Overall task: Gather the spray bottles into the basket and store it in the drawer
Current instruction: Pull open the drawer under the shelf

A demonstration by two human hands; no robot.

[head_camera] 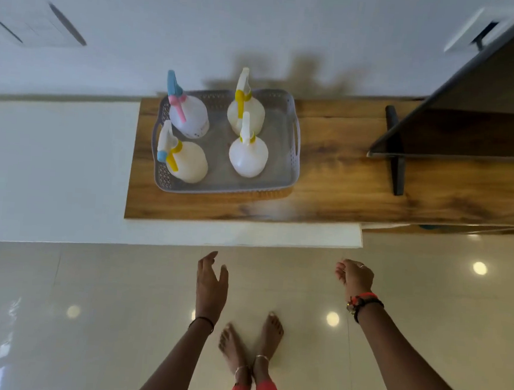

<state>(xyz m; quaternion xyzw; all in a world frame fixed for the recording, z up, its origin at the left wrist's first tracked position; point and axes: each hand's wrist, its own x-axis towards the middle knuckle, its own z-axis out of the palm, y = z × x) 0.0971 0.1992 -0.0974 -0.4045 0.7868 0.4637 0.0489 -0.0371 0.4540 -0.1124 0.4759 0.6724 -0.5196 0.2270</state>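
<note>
Wooden cabinet top (pixel 343 177) is carrying the grey basket (pixel 281 184). Four spray bottles (pixel 248 157) are standing upright inside it, two left, two right. Left hand (pixel 212 280) is hanging open, empty, below the white drawer front (pixel 277 235); right hand (pixel 354 278) is curling loosely, holding nothing.

So the grey perforated plastic basket (pixel 290 111) sits on the wooden-topped cabinet (pixel 342 183), toward its left end. All four bottles stand upright inside the basket: the white spray bottle with the blue and pink trigger (pixel 189 117) at back left, the white spray bottle with the blue nozzle tip and yellow trigger (pixel 187 161) in front of it, and two white spray bottles with yellow collars on the right side, one (pixel 246 111) behind the other (pixel 248 155). Right of the basket, well apart, stands the dark flat screen on its black stand (pixel 483 120). Both hands, left (pixel 211 279) and right (pixel 355 278), hover over the floor in front of the cabinet, touching nothing.
</note>
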